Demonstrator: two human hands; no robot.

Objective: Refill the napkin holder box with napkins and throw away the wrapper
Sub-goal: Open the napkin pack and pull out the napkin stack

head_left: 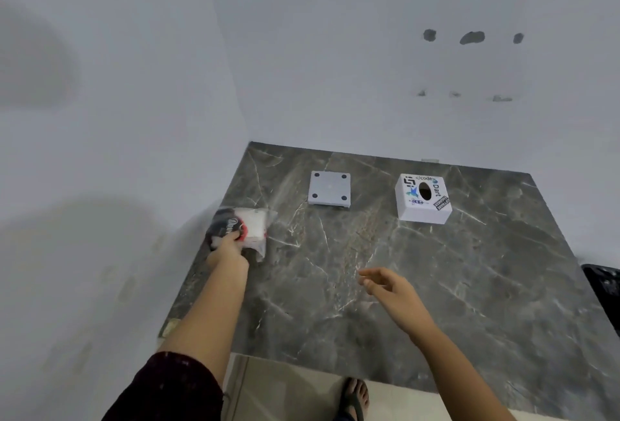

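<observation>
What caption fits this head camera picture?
Left hand grabs the napkin pack; the napkin holder box waits.

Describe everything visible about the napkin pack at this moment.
The napkin pack is a soft bundle of white napkins in clear, crinkled plastic wrap with a dark and red printed label at its left end. It sits at the left edge of the marble countertop, still sealed as far as I can tell. The left hand has its grip closed on it.
</observation>
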